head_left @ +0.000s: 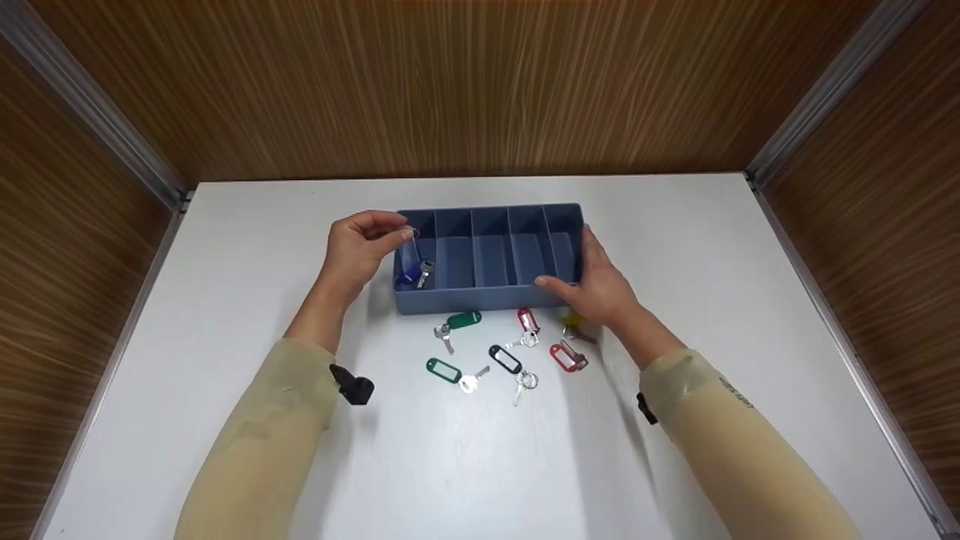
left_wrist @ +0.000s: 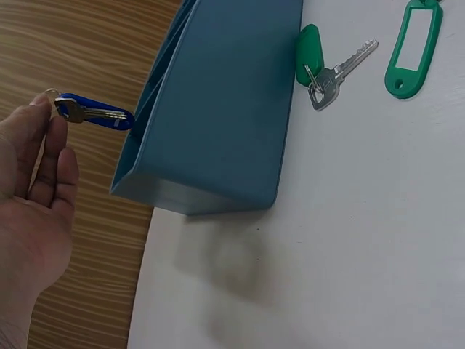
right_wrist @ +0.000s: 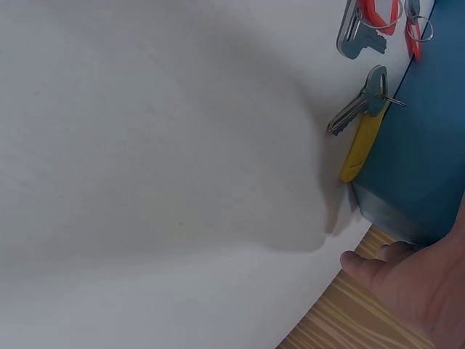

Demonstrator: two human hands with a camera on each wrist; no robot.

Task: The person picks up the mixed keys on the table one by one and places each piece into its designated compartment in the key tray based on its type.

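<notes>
We are extending both forearms forward, sleeved to the wrists. Our left hand point(head_left: 358, 247) is raised, with its fingertips point(head_left: 397, 225) pinching together in a fine grip. Our right hand point(head_left: 600, 285) is lying lower, fingers straight, thumb point(head_left: 551, 283) pointing left.

No text can be read — tags blank.
</notes>
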